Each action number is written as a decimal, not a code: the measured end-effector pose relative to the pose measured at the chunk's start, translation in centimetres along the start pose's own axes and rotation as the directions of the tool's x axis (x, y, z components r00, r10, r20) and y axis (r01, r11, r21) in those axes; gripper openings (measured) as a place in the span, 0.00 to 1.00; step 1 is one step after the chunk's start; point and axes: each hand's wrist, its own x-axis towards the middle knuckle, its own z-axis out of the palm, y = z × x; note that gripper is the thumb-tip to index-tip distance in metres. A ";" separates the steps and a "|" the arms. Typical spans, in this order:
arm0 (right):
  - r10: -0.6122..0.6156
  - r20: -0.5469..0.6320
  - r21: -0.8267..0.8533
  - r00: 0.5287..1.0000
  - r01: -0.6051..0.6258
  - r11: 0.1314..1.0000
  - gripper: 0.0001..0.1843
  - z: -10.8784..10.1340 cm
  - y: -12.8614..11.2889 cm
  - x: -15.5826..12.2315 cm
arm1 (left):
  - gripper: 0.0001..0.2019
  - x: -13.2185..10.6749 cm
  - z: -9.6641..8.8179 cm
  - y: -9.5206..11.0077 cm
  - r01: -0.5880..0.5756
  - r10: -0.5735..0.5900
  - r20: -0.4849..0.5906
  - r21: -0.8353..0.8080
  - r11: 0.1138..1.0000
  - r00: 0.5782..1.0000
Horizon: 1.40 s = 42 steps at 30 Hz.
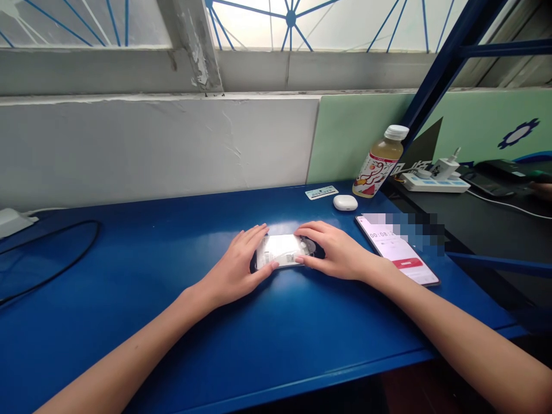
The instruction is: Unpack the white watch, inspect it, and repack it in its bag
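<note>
A flat oblong item [282,250] with dark ends and a shiny white middle lies on the blue desk between my hands. It is about as big as a phone, with small printed marks on the white part; glare hides its exact kind. My left hand [238,261] grips its left end, thumb along the near edge and fingers along the far edge. Around the right end is my right hand [330,248], its thumb near and its fingers at the far side. Both palms cover parts of the ends.
Right of my hands lies a phone [401,259] showing a timer, partly under my right forearm. Behind are a white earbud case [345,202], a card [321,192] and a drink bottle [379,164]. A power strip [435,182] sits further right. A black cable [81,256] loops at left.
</note>
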 end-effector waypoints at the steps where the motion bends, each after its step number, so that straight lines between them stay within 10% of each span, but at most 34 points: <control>1: 0.010 -0.008 0.000 1.000 -0.010 1.000 0.21 0.1 0.0 0.0 | 0.34 0.0 0.0 0.1 -0.008 0.008 0.005 0.002 1.000 1.000; 31: 0.229 -0.057 0.385 0.972 -0.190 0.903 0.31 0.4 0.2 -0.2 | 0.26 -0.2 -0.4 0.6 -0.077 0.076 -0.008 -0.022 0.997 0.997; 42: -0.054 -0.076 -0.056 0.996 0.050 0.997 0.13 0.5 1.2 -0.3 | 0.26 -0.3 -0.9 0.2 -0.047 0.050 -0.040 0.059 0.997 0.998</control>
